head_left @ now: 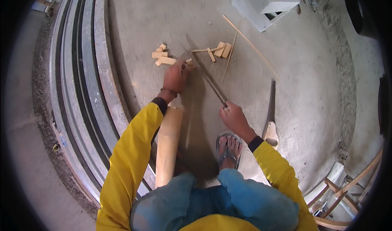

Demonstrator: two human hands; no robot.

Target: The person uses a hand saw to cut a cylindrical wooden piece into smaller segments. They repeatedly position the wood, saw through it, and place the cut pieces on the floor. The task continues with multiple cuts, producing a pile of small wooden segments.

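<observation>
My right hand (236, 120) is closed round the near end of a long, narrow blade that looks like a machete (209, 81), which slants away to the upper left. My left hand (175, 78) is closed on a small piece of wood (189, 63), whose pale end shows by the far part of the blade. Motion blurs the blade's tip, and I cannot tell if it touches the piece. Several cut wood pieces (166, 61) lie just beyond my left hand. A thick bamboo pole (169, 139) lies below my left wrist, beside my left leg.
Right of my right hand lies a handsaw (271, 114). More wood pieces (222, 49) and a thin strip (251, 46) rest on the concrete floor. Long metal beams (87, 67) run along the left. A grey block-like frame (269, 4) stands far off; a wooden frame (339, 194) is at lower right.
</observation>
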